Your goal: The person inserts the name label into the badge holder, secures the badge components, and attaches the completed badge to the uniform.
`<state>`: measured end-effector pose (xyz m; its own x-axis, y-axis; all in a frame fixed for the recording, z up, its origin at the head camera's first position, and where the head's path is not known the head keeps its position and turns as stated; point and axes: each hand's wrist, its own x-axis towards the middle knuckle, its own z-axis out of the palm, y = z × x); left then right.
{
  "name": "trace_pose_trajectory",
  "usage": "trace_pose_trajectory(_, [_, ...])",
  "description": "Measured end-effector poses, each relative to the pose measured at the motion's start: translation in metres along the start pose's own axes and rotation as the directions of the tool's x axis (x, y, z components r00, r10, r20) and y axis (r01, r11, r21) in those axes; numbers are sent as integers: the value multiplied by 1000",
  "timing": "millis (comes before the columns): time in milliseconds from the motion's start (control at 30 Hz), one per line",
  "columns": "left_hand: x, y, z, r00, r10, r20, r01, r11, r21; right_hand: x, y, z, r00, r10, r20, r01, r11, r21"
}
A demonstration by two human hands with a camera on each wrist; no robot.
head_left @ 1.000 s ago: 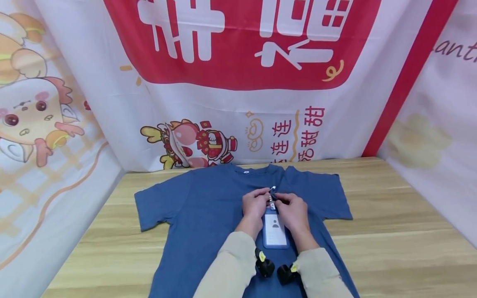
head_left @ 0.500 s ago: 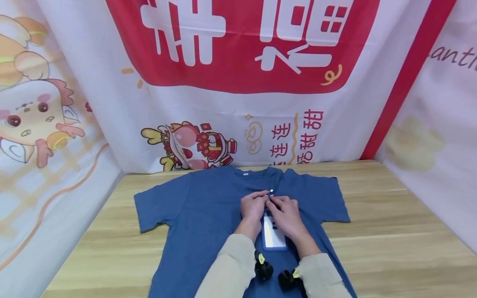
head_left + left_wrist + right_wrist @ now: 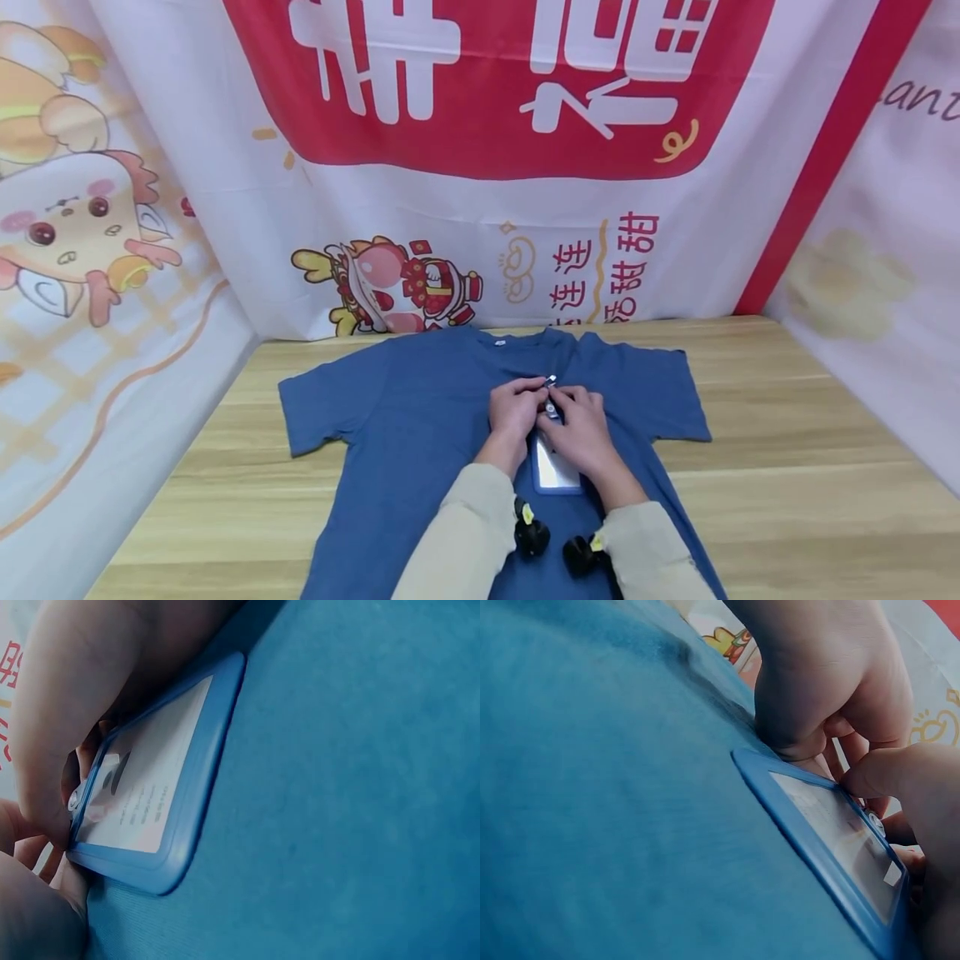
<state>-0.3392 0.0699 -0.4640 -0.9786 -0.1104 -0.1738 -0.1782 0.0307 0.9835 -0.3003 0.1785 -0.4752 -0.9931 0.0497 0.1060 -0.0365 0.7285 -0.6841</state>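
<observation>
A dark blue T-shirt (image 3: 420, 433) lies spread on the table. On its chest, a blue-framed badge holder (image 3: 557, 479) with a white card (image 3: 154, 791) sits below both hands. A metal clip (image 3: 551, 381) tops its short strap, whose round snap (image 3: 875, 823) shows beside the frame's upper edge. My left hand (image 3: 515, 407) pinches at the clip, fingers curled inward. The right hand (image 3: 577, 427) pinches the strap close to the snap, its thumb near the holder's top edge. Fingers hide part of the clip and cover the holder's upper right portion.
A light wooden table (image 3: 787, 450) carries the shirt. Printed white-and-red cloth (image 3: 510, 192) hangs behind, with more cloth at both sides. Black wrist-worn devices (image 3: 532, 537) sit under the beige cuffs, close above the shirt.
The right hand first moved left over the strap, covering more of the holder, and then shifted slightly so the snap shows again. The left hand stays nearly in place at the clip.
</observation>
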Motion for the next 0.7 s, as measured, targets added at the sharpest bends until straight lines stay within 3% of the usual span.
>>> trace_pose_trajectory(700, [-2, -1, -3, 999, 45, 4, -45, 998, 43, -1, 1, 0, 998, -55, -27, 54, 998, -39])
